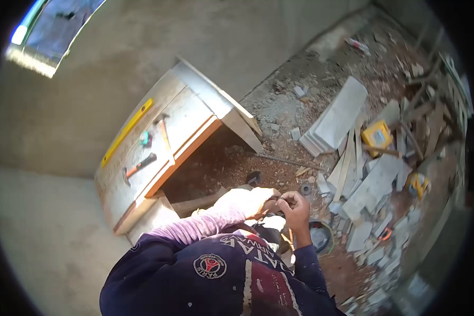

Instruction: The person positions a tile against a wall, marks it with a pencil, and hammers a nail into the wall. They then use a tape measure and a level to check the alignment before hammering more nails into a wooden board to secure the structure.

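Observation:
My left hand and my right hand meet in front of my body, low in the middle of the view. Fingers of both hands are bent and pressed together around something too small to make out. Strong sunlight washes out much of the left hand. Below them is the dark printed shirt that I wear. Up and to the left stands a bench with a pale top, bearing a yellow level, a hammer, another hammer with an orange and black handle, and a small green object.
Stacked pale slabs lie on the rubble-strewn floor at the right. Beyond are a yellow box, broken tiles, wood scraps and a yellow tool. A round container sits beside my right forearm.

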